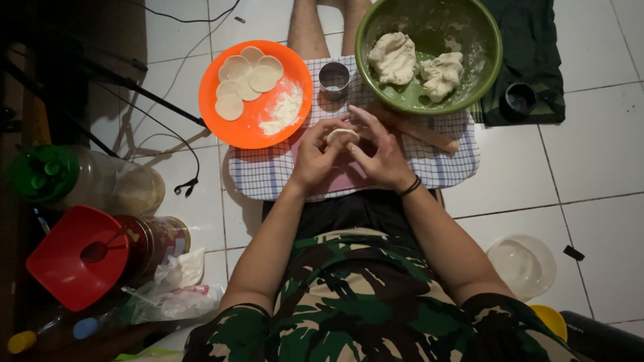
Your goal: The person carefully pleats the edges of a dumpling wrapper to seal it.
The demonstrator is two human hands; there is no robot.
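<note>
Both hands meet over a checked cloth point(429, 161) spread on the white tiled floor point(597, 154). The left hand point(314, 155) and right hand point(381, 153) each have fingers curled in, pinching the rim of a small round dough disc point(343, 136) held between them, just above the cloth.

Packages and containers — at the left edge, a clear plastic jar with a green lid point(80, 177) lies on its side; below it, a clear jar with a dark label point(155, 240), and a red funnel-shaped scoop point(75, 258) in front of it. A crumpled white plastic bag point(176, 285) sits beside these. Print on the label is too dim to tell.

On the cloth: an orange plate point(249, 127) bearing five cut dough rounds and a heap of flour point(284, 108), a metal ring cutter point(334, 78) just right of it, a wooden rolling pin point(416, 133) under the right hand's far side, and a green bowl point(480, 30) with two dough lumps. A dark green cloth point(530, 47) lies right of the bowl, a black cup point(518, 100) on it. A clear plastic lid point(523, 265) rests on the tiles lower right — black cables point(171, 131) trail at left. Lighting is dim.
</note>
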